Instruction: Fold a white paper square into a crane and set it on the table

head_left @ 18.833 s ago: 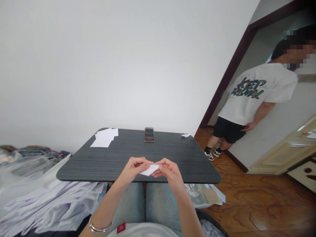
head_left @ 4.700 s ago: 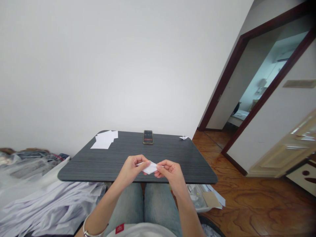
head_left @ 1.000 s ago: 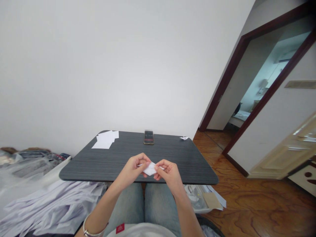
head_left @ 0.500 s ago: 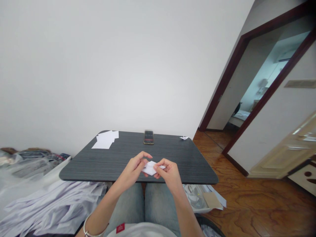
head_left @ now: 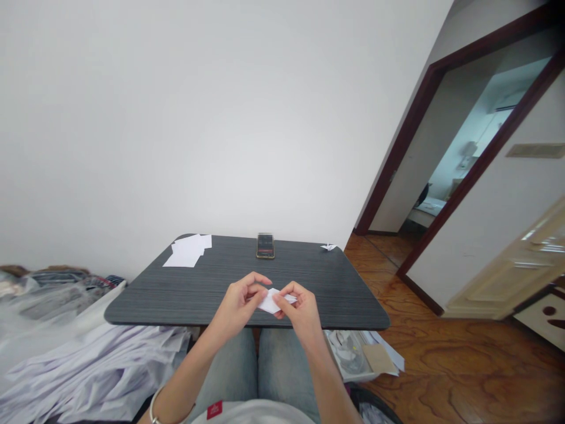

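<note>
My right hand (head_left: 302, 305) pinches a small, folded piece of white paper (head_left: 270, 301) between thumb and fingers, over the near side of the dark, wood-grained desk (head_left: 154, 297). My left hand (head_left: 241, 300) is at the paper's other end, index finger raised — I can't tell whether it grips. Beyond lie overlapping white paper sheets (head_left: 185, 251), a dark-screened phone (head_left: 265, 245) and — far right — a small white folded-paper figure (head_left: 328, 247).

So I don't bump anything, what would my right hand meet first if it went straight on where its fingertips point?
Beyond the folded paper it pinches, your right hand would probably meet your left hand, which is at the paper's other side. Depth is hard to judge from one view.
</note>
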The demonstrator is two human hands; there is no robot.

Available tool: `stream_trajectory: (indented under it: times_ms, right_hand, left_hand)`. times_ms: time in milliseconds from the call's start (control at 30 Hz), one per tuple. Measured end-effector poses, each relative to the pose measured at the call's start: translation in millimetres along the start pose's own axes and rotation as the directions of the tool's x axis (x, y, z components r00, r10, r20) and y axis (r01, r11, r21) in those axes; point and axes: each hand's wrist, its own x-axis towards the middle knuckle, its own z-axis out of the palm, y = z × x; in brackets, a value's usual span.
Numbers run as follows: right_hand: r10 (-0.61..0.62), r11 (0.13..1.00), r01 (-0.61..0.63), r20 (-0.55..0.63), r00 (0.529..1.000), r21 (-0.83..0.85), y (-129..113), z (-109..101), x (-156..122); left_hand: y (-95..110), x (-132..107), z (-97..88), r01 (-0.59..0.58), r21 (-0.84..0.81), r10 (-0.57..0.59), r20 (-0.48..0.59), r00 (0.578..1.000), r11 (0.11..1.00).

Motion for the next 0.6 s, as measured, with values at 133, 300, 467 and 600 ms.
stream_trajectory:
  times_ms: [133,300,467,600]
  right_hand:
    - [-0.006,1.0,0.006,0.001,1.0,-0.006,-0.9,-1.3,-0.3]
    - [-0.024,1.0,0.024,-0.016,1.0,0.002,-1.1,-1.3,-0.8]
    - [-0.037,0.999,0.038,-0.036,0.999,0.036,-0.2,0.2,-1.2]
    - [-0.031,0.999,0.032,-0.036,0.999,0.044,1.3,-1.4,-0.9]
  left_hand:
    - [-1.1,-0.6,0.9,-0.007,0.011,0.007,0.006,1.0,1.0]
    - [-1.2,-0.1,1.2,-0.008,-0.054,0.008,-0.002,1.0,0.999]
    - [-2.4,0.5,2.4,0.029,-0.104,-0.028,0.008,1.0,0.994]
    - [-0.7,-0.9,0.3,0.033,-0.116,-0.024,0.082,0.996,0.993]
